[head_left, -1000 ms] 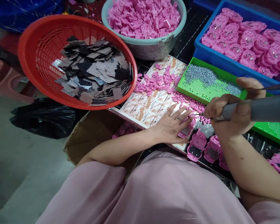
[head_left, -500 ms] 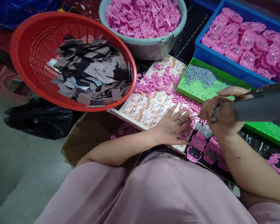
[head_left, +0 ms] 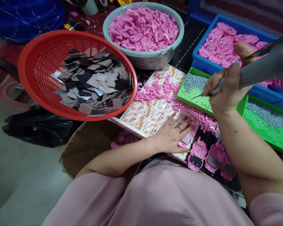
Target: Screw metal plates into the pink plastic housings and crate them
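My left hand (head_left: 173,133) lies with fingers spread on a pink plastic casing (head_left: 185,140) that carries a grey plate, at the edge of the patterned board (head_left: 141,117). Wrapped round a grey powered screwdriver (head_left: 264,72) is my right hand (head_left: 228,88). The driver's thin tip is over the green tray (head_left: 202,102) of small screws (head_left: 195,83). Several pink casings with plates, such as one (head_left: 198,150), lie in a row to the right of my left hand. Small pink pieces (head_left: 202,121) are heaped between the board and the tray.
A red basket (head_left: 25,72) of thin plates stands at the left. Behind the board is a grey-green basket (head_left: 143,58) of pink parts. A blue crate (head_left: 202,62) holds stacked pink casings at the right. A second green tray (head_left: 259,125) also holds screws.
My right hand and the screwdriver have moved up, away from the casing under my left hand, to the green tray. My left hand stays spread on the casing. The view has tilted slightly upward.
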The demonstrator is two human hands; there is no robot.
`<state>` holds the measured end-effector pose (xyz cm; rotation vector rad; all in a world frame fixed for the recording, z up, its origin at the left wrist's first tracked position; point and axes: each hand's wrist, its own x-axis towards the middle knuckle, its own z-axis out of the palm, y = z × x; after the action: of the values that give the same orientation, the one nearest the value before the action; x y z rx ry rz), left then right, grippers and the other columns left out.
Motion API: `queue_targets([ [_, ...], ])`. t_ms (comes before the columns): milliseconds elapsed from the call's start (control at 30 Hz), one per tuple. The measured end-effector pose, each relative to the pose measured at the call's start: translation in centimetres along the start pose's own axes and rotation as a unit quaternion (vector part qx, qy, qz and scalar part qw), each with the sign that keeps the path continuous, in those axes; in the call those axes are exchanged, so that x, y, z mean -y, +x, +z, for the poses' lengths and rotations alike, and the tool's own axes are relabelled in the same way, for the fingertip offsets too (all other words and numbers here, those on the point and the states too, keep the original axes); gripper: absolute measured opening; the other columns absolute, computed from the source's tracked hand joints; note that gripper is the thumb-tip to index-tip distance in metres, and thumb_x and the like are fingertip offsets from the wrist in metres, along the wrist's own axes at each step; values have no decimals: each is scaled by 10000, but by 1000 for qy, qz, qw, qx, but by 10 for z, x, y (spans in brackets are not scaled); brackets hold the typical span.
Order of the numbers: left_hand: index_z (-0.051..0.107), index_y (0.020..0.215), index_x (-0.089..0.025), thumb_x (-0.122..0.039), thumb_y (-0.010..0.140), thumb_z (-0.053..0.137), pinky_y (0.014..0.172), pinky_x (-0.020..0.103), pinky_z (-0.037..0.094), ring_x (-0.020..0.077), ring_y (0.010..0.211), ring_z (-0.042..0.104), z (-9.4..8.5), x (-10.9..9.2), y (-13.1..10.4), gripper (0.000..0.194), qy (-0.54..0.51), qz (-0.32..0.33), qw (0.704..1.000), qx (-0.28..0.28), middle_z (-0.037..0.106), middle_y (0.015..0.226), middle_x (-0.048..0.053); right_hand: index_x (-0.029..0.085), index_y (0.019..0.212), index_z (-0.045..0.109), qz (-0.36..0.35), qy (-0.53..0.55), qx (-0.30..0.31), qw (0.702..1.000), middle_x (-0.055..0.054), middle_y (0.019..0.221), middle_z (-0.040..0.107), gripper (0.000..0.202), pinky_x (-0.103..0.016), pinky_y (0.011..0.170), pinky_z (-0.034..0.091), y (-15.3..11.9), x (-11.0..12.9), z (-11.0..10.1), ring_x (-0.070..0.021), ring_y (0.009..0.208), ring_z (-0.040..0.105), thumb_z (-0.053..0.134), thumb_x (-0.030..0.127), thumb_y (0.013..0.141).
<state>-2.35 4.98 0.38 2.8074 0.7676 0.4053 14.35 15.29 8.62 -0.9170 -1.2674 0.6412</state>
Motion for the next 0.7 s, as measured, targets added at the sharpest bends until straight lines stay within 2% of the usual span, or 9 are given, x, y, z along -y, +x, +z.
queue_targets([
  [100, 436, 1403, -138, -774, 847, 329, 1174, 580, 98, 350, 1428, 259, -3, 0, 0, 852, -5, -2, 1000, 4, 442, 1456, 161, 345, 1107, 486, -46, 3, -45, 998, 86, 448, 377, 450, -332, 374, 306, -3, -11, 3, -131, 332, 357, 583, 654, 795],
  [300, 447, 1391, -117, -774, 834, 370, 1171, 584, 123, 358, 1396, 307, -4, 0, 0, 865, 2, 5, 1000, -2, 475, 1414, 181, 307, 1031, 510, -60, 40, -50, 996, 113, 389, 347, 452, -306, 322, 269, 4, -16, 9, -123, 287, 333, 651, 635, 754],
  [433, 473, 1363, -127, -818, 790, 389, 1157, 585, 171, 361, 1393, 309, -2, 1, -1, 901, -21, 7, 999, -45, 452, 1432, 186, 286, 1031, 507, -51, 43, -64, 996, 125, 389, 375, 490, -286, 297, 304, 5, -9, 7, -114, 279, 353, 635, 662, 744],
  [500, 520, 1315, -146, -749, 844, 398, 1135, 531, 266, 322, 1359, 373, -3, 4, -1, 775, -49, -9, 995, -85, 480, 1411, 168, 279, 1014, 521, -59, 59, -73, 994, 128, 390, 384, 494, -269, 283, 313, 3, 1, 4, -104, 276, 352, 665, 648, 718],
  [600, 599, 1189, -146, -485, 957, 416, 1026, 399, 424, 225, 1185, 540, -11, 12, 2, 450, -92, -65, 979, -168, 601, 1237, 136, 257, 987, 565, -98, 89, -90, 987, 123, 404, 382, 456, -232, 275, 315, 0, 20, -3, -92, 286, 376, 686, 606, 719],
  [700, 627, 1125, -113, -357, 968, 460, 927, 338, 485, 185, 1029, 603, -23, 20, 13, 335, -127, -84, 961, -231, 645, 1071, 115, 283, 987, 645, -113, 124, -84, 982, 101, 441, 415, 320, -203, 287, 338, -8, 41, -11, -81, 312, 405, 654, 523, 776],
])
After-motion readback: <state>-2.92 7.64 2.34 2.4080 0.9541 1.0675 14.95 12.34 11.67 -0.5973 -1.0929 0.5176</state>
